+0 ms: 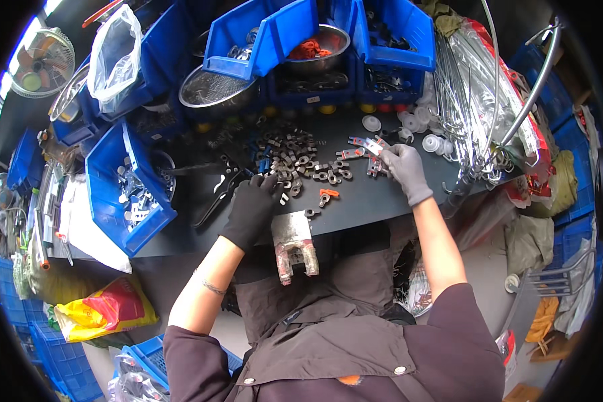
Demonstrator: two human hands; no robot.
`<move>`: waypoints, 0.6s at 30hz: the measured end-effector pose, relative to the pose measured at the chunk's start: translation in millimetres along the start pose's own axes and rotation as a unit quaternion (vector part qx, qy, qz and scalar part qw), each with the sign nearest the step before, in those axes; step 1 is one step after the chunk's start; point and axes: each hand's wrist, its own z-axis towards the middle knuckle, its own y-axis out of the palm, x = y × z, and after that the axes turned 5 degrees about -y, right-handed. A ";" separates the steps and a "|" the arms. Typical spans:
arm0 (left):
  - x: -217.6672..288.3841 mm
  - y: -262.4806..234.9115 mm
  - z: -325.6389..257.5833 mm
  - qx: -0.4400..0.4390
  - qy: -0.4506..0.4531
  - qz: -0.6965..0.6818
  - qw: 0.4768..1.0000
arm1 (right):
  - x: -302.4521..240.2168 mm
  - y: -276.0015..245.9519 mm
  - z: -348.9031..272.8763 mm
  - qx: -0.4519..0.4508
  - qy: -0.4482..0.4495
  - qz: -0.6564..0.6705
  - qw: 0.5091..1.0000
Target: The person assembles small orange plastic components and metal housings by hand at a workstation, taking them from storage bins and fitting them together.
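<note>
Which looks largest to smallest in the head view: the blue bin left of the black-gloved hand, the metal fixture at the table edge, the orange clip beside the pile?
1. Blue bin
2. Metal fixture, though it sits nearer the camera
3. Orange clip

I see the scene through a round fisheye view, ringed by black corners. Straight lines bow toward the rim, so the dark table edge (355,221) curves. Light is even and moderate, coming from above; bright window strips (7,80) glow at the far left, washed out. Glare flashes on the steel bowl (214,90), the clear plastic bag (116,57) and the bundle of wire rods (469,100). Soft shadow sits beneath my arms and under the table. The centre is sharp; the edges smear and darken.
</note>
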 end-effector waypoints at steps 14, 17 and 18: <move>29.6 -39.2 -17.1 0.119 -0.251 -0.725 0.630 | -43.6 78.9 -75.2 -0.107 -0.322 -0.263 0.903; 32.8 -30.7 -32.0 0.058 -0.223 -0.769 0.596 | -57.4 80.6 -71.0 -0.172 -0.363 -0.317 0.859; 35.7 -31.3 -36.7 0.054 -0.223 -0.775 0.589 | -59.4 82.0 -68.5 -0.173 -0.364 -0.317 0.859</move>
